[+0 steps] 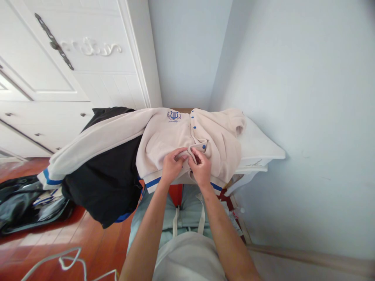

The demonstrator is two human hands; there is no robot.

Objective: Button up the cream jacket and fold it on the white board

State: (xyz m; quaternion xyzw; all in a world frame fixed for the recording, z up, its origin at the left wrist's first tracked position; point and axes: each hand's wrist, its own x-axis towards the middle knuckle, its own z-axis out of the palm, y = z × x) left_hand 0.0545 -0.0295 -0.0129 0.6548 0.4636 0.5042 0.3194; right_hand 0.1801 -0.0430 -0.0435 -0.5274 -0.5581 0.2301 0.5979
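Observation:
A cream jacket with blue snap buttons, a blue emblem and blue-striped cuffs and hem lies spread out in front of me. My left hand pinches one front edge low on the opening. Close beside it on the right, my right hand grips the other front edge, just below a blue button. The fingertips of both hands nearly meet at the placket. One sleeve stretches to the left over a black garment; the other side is bunched at the right. What lies between my fingertips is too small to make out.
A white table supports the jacket, its corner showing at the right by the pale blue wall. White cabinets stand at the left. On the red wooden floor are an open dark bag and a white cable.

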